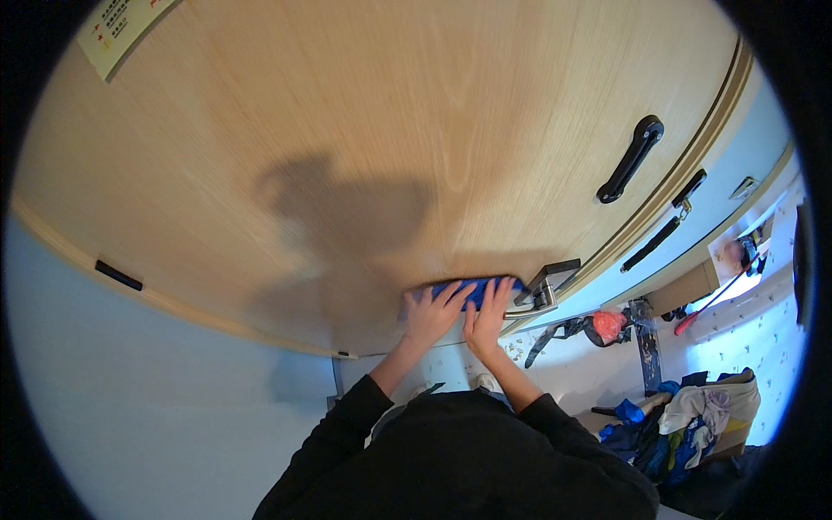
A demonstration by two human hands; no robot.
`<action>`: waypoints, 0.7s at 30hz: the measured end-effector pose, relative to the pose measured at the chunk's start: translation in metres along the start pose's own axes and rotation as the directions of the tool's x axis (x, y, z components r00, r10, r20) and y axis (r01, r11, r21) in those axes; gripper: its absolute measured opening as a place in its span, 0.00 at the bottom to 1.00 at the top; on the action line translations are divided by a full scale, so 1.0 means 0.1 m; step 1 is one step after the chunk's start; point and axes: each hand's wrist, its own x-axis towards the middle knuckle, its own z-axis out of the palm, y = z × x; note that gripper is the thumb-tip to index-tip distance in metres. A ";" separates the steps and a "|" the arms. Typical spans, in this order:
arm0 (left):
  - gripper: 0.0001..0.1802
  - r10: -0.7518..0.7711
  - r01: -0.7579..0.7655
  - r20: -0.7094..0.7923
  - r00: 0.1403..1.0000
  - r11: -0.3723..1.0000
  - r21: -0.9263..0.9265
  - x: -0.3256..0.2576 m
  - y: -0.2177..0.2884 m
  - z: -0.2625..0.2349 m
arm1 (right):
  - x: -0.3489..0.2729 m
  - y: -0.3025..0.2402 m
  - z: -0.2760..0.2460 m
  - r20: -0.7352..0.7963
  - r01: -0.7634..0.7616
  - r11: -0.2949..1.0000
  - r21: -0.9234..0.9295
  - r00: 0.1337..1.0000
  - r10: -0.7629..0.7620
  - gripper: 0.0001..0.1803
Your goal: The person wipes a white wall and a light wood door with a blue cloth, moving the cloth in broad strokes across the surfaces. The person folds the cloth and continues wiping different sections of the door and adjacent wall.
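Observation:
A blue pad-like thing [468,293] with a dark upper edge lies against the light wood door [485,191], just left of the metal lever handle [542,299]. My left hand [430,314] presses its left part, fingers spread over it. On its right part rests my right hand [487,317], with the fingers stretched along it beside the lever. Both hands keep it against the door, and my palms and fingers cover much of it, so its exact kind cannot be made out.
A black pull handle [631,159] sits higher on the door, and a hinge [119,275] is at the left edge. To the right stand a heap of clothes [685,425], a red bag [609,324] on the floor and a red-handled stick [689,321].

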 end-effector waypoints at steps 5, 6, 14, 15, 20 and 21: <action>0.23 0.061 -0.009 -0.354 0.933 0.989 0.147 0.89 0.09 -0.26 | 0.94 -0.18 -0.34 -0.253 -0.061 0.998 -0.031 0.966 0.052 0.33; 0.22 0.095 -0.017 -0.420 0.903 0.982 0.187 0.96 0.10 -0.25 | 1.06 -0.15 -0.36 -0.306 -0.061 0.998 -0.014 0.950 0.054 0.32; 0.13 0.271 -0.219 -0.152 0.950 0.931 0.292 -0.03 -0.15 0.42 | -0.02 0.03 0.32 -0.149 0.063 0.998 0.011 0.987 -0.060 0.31; 0.11 0.276 -0.257 -0.040 0.960 0.931 0.260 -0.22 -0.22 0.43 | -0.20 0.03 0.36 -0.042 0.062 0.998 0.005 0.997 -0.062 0.31; 0.10 -0.117 0.120 0.057 0.992 0.991 -0.054 -0.27 -0.46 0.04 | -0.06 -0.19 0.25 0.088 0.189 0.982 -0.020 0.978 -0.187 0.29; 0.09 -0.144 0.148 -0.078 0.987 0.988 0.053 -0.12 -0.50 -0.11 | 0.14 -0.33 0.22 0.060 0.216 0.976 0.031 0.974 -0.218 0.27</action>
